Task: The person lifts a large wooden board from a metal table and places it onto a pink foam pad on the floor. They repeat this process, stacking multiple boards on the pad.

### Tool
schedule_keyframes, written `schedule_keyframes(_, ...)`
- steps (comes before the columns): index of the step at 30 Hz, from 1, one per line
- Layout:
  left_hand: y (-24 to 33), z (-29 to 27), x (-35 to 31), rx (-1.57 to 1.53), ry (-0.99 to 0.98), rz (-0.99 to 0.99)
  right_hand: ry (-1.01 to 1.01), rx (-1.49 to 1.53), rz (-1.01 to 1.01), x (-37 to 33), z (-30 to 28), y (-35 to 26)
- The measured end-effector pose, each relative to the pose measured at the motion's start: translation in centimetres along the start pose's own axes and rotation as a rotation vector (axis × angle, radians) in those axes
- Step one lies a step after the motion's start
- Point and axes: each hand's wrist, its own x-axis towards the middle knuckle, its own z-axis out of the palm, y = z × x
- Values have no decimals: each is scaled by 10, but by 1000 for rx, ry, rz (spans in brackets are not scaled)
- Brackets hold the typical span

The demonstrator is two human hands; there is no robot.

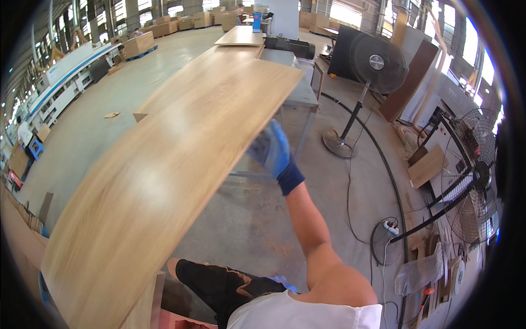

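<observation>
Wooden panel (164,164) tilted, gloved right hand (271,151) outstretched, grip on its edge

the long board (164,164) is light honey-tan with fine streaky wood grain running along it. the right hand (271,151) wears a blue and grey glove with a dark navy cuff. the shirt (307,315) is white, the trousers (219,285) black (a tan streak on the knee). the floor (252,219) is dull grey concrete, and both fans (378,61) are black.
</observation>
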Motion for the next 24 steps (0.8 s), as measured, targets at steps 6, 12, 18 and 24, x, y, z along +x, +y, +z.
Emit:
schedule_keyframes(6, -60, -110, 76, -66, 209, 46, 139, -166, -386, 58, -38, -21)
schedule_keyframes(12, -245, -311, 79, -40, 270, 162, 174, -585, -331, 48, -62, -58)
schedule_keyframes(18, -250, -312, 44, -353, 770, -140, 249, -799, -266, -14, 23, -12)
schedule_keyframes(24, -234, -364, 71, -492, 892, -111, 47, -613, -137, -9, 0, 66)
